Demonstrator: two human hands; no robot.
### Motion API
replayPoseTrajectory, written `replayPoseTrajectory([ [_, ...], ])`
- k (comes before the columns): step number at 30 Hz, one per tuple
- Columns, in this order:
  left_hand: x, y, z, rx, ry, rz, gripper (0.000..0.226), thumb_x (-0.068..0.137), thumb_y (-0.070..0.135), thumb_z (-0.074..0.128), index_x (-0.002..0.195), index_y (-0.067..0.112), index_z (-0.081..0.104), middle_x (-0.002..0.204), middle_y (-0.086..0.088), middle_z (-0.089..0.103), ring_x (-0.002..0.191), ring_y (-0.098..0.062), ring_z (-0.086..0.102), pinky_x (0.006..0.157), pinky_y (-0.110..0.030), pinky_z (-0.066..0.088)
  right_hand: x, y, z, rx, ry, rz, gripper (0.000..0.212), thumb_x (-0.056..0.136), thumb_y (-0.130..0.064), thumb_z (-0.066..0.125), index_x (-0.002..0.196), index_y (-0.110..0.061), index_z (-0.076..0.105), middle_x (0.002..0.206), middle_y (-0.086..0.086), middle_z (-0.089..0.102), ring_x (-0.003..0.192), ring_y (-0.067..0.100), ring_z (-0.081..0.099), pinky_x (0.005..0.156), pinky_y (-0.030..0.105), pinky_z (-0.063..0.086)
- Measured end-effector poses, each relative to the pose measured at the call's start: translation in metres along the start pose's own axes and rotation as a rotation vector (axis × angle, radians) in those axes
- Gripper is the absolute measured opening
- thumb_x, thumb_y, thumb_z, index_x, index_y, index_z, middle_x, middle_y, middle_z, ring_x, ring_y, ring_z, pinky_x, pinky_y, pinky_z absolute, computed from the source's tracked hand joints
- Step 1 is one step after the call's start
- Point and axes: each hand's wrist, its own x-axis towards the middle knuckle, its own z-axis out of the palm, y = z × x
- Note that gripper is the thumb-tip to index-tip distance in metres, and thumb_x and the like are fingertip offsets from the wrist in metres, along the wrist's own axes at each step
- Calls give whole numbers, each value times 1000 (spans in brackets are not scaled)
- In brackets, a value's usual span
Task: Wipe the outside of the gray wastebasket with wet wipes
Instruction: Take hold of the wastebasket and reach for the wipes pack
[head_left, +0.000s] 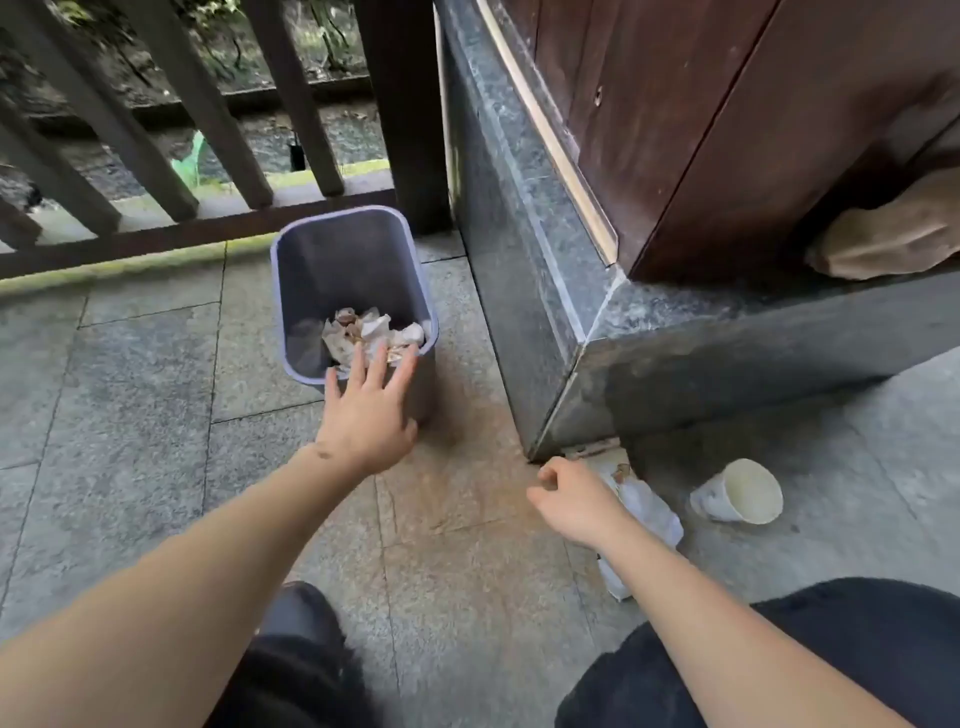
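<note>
The gray wastebasket (332, 270) stands upright on the stone floor (130, 374), just in front of a dark wooden railing (208, 156) and beside a dark stone plinth (519, 291). Crumpled paper (371, 335) lies in its bottom.

The left hand (366, 415) reaches to the near wall of the basket. Its grip is released: the fingers are straight and spread, their tips at the near rim, the palm turned toward the outer wall. Whether the palm presses the wall or hangs just off it cannot be told. Nothing shows in this hand.

The right hand (576, 501) is lower and to the right, well apart from the basket, above the floor near the plinth's corner. Its fingers are curled inward, the thumb and forefinger bent toward each other. A white packet (649, 512) lies directly under and behind it, partly hidden by the wrist and forearm. Whether the fingers grasp the packet or only hover over it cannot be told.

A paper cup (740, 491) lies tipped on its side on the floor to the right of the packet, its mouth toward the camera. A brown cloth (883, 239) rests on the plinth's ledge against the wooden wall (701, 130). The person's dark-clad knees show at the bottom edge.
</note>
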Motion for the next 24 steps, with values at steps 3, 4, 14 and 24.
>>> replayPoseTrajectory([
  [3,20,3,6,29,37,-38,91,87,47,47,153,35,-13,165,-8,-2,148,-34,-11,113,-66,1,12,12,13,-5,-4,83,37,87,-36,52,120,-20,55,124,2,55,107,21,54,82,31,42],
  [4,23,3,10,42,62,-42,93,86,48,48,152,35,-16,164,-9,-1,148,-36,-10,113,-67,1,14,17,16,15,-6,127,37,87,-34,52,120,-19,55,124,2,56,108,21,55,83,31,44],
  [14,26,6,29,91,150,-12,106,80,56,56,150,34,-22,163,-14,4,147,-40,-4,111,-68,3,29,99,25,74,419,527,43,87,-18,56,130,-13,51,137,13,44,125,36,41,96,43,41],
  [24,26,0,28,44,117,-2,103,81,56,56,152,38,-17,163,-11,9,148,-36,2,113,-64,3,61,131,6,122,226,630,48,84,-17,58,131,-8,50,132,17,56,123,38,51,102,46,43],
])
